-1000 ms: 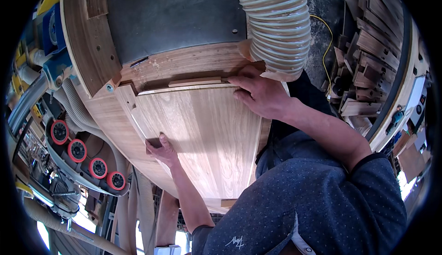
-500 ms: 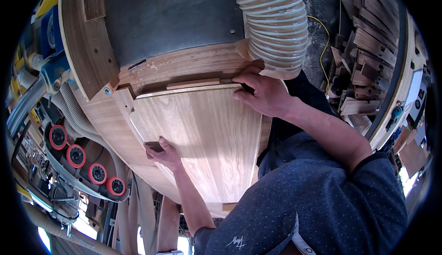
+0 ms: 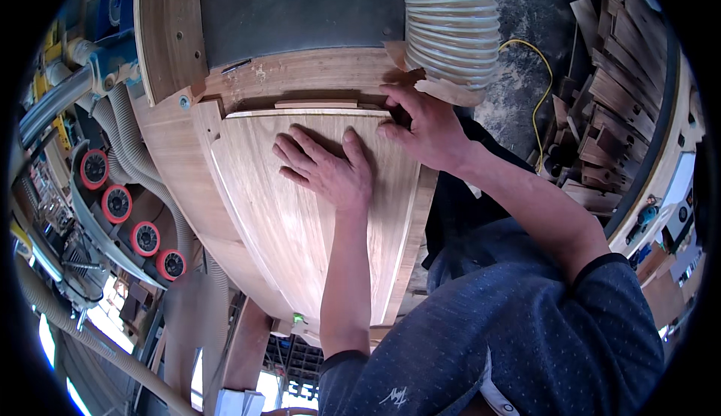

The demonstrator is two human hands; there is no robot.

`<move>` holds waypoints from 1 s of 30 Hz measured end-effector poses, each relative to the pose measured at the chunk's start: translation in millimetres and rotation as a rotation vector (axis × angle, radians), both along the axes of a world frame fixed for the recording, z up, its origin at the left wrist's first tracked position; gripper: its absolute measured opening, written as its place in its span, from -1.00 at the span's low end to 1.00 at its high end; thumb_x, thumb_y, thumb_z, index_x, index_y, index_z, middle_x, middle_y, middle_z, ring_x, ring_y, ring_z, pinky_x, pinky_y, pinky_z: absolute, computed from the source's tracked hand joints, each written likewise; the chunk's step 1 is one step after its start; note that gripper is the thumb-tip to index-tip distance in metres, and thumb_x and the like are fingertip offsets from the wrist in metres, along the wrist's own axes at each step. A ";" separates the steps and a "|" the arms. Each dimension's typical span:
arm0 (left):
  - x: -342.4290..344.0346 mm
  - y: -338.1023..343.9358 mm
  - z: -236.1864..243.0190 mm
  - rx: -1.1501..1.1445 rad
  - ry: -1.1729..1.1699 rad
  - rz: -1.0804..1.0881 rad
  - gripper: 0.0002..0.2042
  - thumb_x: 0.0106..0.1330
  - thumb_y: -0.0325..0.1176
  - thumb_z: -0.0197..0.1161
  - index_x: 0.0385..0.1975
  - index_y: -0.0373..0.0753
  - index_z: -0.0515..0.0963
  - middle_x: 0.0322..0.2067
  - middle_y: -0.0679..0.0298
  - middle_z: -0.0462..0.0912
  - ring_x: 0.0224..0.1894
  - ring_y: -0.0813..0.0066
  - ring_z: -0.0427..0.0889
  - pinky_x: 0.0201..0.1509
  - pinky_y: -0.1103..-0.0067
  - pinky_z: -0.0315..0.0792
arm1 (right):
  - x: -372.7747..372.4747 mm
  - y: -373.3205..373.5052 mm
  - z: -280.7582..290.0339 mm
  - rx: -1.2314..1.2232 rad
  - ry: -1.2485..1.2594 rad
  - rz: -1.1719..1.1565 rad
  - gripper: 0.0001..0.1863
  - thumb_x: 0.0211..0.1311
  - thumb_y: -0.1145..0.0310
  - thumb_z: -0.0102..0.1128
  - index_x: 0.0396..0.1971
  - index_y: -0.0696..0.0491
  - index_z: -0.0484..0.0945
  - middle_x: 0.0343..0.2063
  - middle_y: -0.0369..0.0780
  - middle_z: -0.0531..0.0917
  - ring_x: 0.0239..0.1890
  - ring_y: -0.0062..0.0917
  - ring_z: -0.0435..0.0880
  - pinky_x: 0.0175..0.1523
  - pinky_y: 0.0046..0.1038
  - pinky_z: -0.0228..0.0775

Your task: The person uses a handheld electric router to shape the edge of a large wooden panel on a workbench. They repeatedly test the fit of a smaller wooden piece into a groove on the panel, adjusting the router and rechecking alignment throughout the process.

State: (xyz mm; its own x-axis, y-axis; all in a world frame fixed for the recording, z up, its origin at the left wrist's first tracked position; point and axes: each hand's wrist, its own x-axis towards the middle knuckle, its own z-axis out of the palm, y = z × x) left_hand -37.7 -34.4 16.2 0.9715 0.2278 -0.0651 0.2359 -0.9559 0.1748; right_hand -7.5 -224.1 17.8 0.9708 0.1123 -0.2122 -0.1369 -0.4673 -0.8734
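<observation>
A pale wooden panel with bevelled long edges lies flat on a wooden worktop. My left hand rests open on its upper face, fingers spread toward the far edge. At the panel's far right corner, my right hand grips the edge, thumb on top and index finger reaching beyond; its other fingers are hidden. A thin wooden strip sits along the far edge, between the panel and a wooden board.
A ribbed clear hose comes down just beyond my right hand. Behind the board is a dark flat surface. Red-rimmed wheels and grey hoses stand at left. Wood offcuts pile up at right, near a yellow cord.
My left hand has moved from the panel's left edge onto the middle of its far part. The right hand stays at the far right corner. The whole view has shifted slightly.
</observation>
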 end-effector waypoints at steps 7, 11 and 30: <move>1.7 -6.6 0.5 0.053 0.003 0.029 -0.09 0.46 0.28 -0.03 0.55 -0.37 -0.01 0.54 -0.22 -0.08 0.61 -0.17 -0.20 0.59 -0.07 -0.31 | -27.7 -10.4 -0.5 0.077 -0.015 0.021 -0.48 0.26 0.35 0.29 0.22 0.10 0.46 0.02 -0.06 0.65 0.08 -0.12 0.63 0.18 -0.14 0.47; -1.3 -4.7 -3.6 0.077 -0.017 0.031 -0.10 0.47 0.26 -0.04 0.55 -0.38 0.01 0.54 -0.21 -0.05 0.60 -0.18 -0.15 0.59 -0.07 -0.27 | -40.9 -22.4 1.0 0.103 -0.014 0.036 -0.47 0.30 0.37 0.24 0.26 0.09 0.41 0.07 -0.06 0.63 0.10 -0.11 0.63 0.20 -0.13 0.49; -0.6 -2.7 -5.6 0.002 -0.083 -0.009 -0.15 0.51 0.22 -0.03 0.52 -0.42 0.05 0.50 -0.29 -0.02 0.53 -0.26 -0.03 0.57 0.01 -0.16 | -59.4 -38.7 -13.3 0.244 -0.124 0.011 -0.53 0.21 0.52 0.30 0.15 0.07 0.48 -0.05 -0.05 0.64 -0.01 -0.13 0.67 0.06 -0.20 0.59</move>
State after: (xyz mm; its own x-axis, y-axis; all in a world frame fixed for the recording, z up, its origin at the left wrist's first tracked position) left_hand -38.2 -37.1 10.6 0.9755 0.2192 0.0163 0.2122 -0.9583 0.1912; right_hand -66.9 -262.9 4.5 0.9861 0.1561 -0.0576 -0.0184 -0.2420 -0.9701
